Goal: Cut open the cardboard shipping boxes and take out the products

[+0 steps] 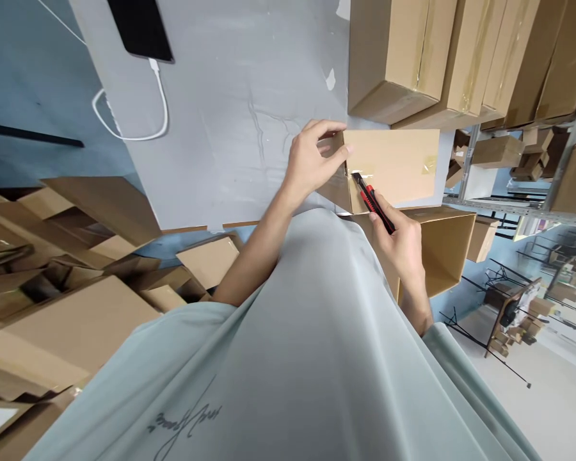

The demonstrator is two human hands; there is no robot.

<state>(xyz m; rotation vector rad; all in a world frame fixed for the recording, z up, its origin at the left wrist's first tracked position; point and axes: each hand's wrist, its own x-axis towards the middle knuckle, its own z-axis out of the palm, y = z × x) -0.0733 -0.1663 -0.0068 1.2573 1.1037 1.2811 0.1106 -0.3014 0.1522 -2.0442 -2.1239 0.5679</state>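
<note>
A black rectangular phone (141,29) lies near the left edge of the grey bench (211,89); its white cable (165,109) loops over that edge. Taped brown cardboard cartons (408,48) stand side by side toward the right edge, silver metal shelving (509,208) beyond. Opened cardboard boxes (77,326) lie heaped past the near left corner.

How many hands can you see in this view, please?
2: the left hand touches the left end of the carton, and the right hand holds a red-and-black box cutter against its top. No others show.
</note>
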